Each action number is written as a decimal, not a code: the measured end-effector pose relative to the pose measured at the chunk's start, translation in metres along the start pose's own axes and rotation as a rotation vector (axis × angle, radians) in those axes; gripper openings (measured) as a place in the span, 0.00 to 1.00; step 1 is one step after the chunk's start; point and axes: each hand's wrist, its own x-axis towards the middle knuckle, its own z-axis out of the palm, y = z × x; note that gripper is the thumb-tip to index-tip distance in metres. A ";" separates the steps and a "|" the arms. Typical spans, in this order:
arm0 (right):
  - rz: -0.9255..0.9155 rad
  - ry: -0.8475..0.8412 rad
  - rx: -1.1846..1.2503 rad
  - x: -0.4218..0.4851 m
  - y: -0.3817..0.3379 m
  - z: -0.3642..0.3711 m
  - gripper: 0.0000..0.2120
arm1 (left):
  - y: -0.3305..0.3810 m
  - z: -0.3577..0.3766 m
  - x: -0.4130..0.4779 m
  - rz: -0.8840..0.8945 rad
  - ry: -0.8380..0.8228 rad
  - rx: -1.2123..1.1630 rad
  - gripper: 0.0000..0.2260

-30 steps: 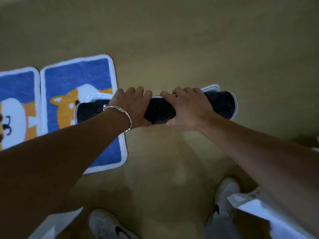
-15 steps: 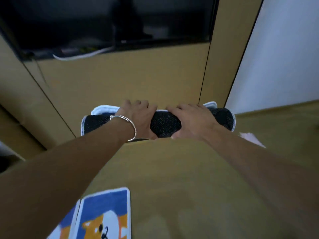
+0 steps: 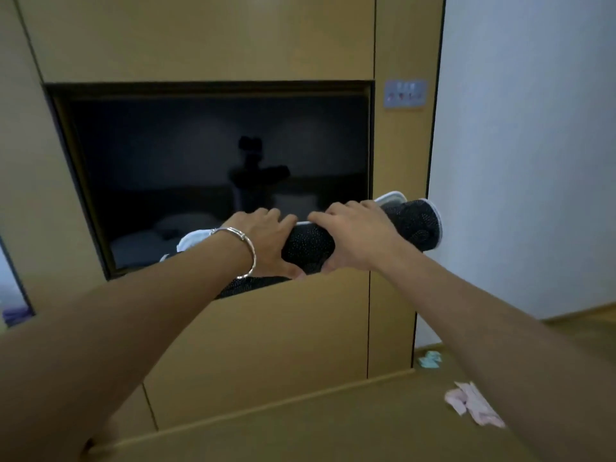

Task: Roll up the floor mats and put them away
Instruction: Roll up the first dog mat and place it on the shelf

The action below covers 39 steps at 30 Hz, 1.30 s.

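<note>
The rolled mat (image 3: pixel 308 245) is held in the air in front of a dark screen (image 3: pixel 216 155). The left hand (image 3: pixel 263 241) and right hand (image 3: pixel 356 238) grip its middle side by side, fingers (image 3: pixel 336 210) curled over the top and thumbs beneath. Both ends jut out beyond the fingers. It looks soft and light, its dotted backing probably grippy, and it seems likely to unroll unless the loose white edge stays pinned under the fingers. No brand or writing is readable, and the wall plate (image 3: pixel 405 93) above the right fingers is blurred.

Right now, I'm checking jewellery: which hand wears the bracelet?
The left hand: a silver bracelet circles its wrist; the right hand has a bare wrist.
</note>
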 end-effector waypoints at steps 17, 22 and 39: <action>0.097 0.383 0.316 -0.057 0.099 0.023 0.43 | 0.129 -0.055 0.061 -0.280 0.005 -0.006 0.27; 0.270 0.179 0.732 -0.091 0.101 0.044 0.38 | 0.152 -0.050 0.082 -0.692 0.043 -0.617 0.31; 0.400 0.112 0.035 -0.036 0.178 0.091 0.40 | 0.174 -0.003 0.164 -0.664 -0.174 -1.925 0.24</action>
